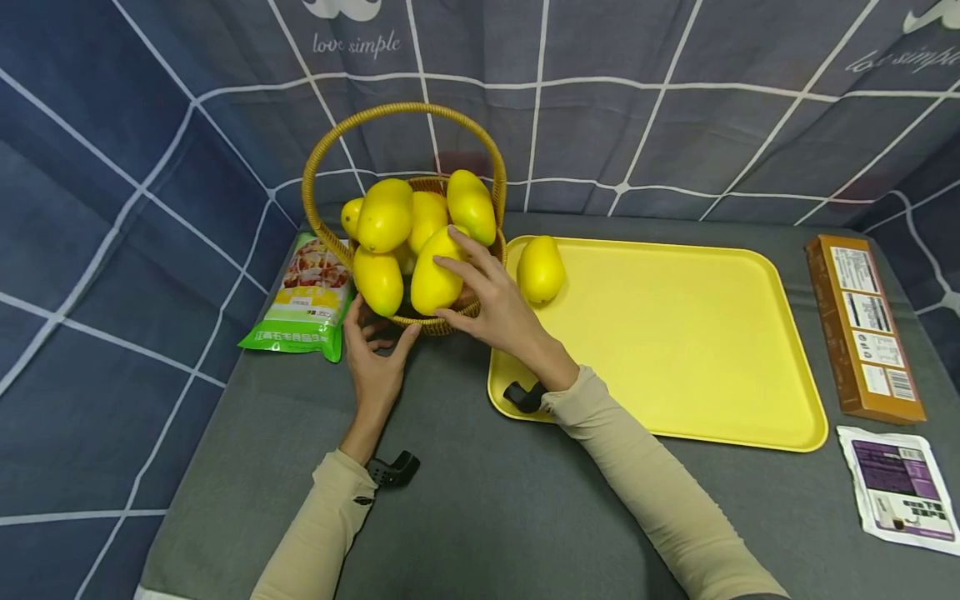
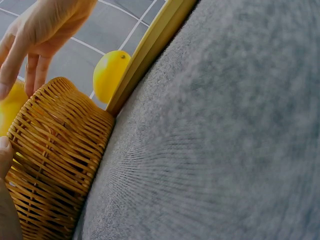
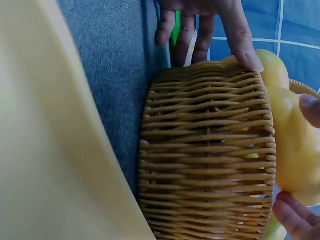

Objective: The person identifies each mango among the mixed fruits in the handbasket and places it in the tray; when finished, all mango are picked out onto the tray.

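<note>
A wicker basket (image 1: 422, 327) with a tall arched handle holds several yellow mangoes (image 1: 386, 215). My right hand (image 1: 498, 304) grips a mango (image 1: 433, 279) at the basket's front, with thumb and fingers on opposite sides in the right wrist view. My left hand (image 1: 377, 362) holds the basket's front left side, its thumb at the rim and the other fingers along the outer wall. The right wrist view also shows this left hand (image 3: 210, 25) against the woven wall (image 3: 210, 150). Another mango (image 1: 541, 269) lies on the yellow tray's (image 1: 675, 350) left end.
Left of the basket lies a green food packet (image 1: 303, 300). A brown box (image 1: 866, 329) stands beyond the tray's right end, with a white and purple pouch (image 1: 900, 487) nearer the front. Dark checked cloth (image 1: 585, 133) hangs behind the grey table (image 1: 465, 500).
</note>
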The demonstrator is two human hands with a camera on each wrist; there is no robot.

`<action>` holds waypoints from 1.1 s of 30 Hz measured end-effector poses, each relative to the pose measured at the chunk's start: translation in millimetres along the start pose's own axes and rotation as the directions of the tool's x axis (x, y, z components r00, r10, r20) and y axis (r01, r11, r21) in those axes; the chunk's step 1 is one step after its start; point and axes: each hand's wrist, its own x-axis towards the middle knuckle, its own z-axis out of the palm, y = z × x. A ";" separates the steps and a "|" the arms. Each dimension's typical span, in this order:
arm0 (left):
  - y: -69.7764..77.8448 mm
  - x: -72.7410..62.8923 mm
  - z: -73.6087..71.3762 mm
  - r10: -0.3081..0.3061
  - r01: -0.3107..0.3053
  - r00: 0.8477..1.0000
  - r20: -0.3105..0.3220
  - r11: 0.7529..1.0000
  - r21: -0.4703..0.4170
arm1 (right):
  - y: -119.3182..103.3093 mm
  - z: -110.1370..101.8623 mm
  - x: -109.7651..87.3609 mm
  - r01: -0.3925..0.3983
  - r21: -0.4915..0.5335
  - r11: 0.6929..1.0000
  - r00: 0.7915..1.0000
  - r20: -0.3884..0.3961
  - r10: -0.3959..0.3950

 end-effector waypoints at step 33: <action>10.4 -4.5 -1.1 0.009 -0.010 1.000 -0.010 1.000 -0.019 | 4.6 -41.6 -29.9 0.015 0.143 0.990 0.991 -0.132 0.004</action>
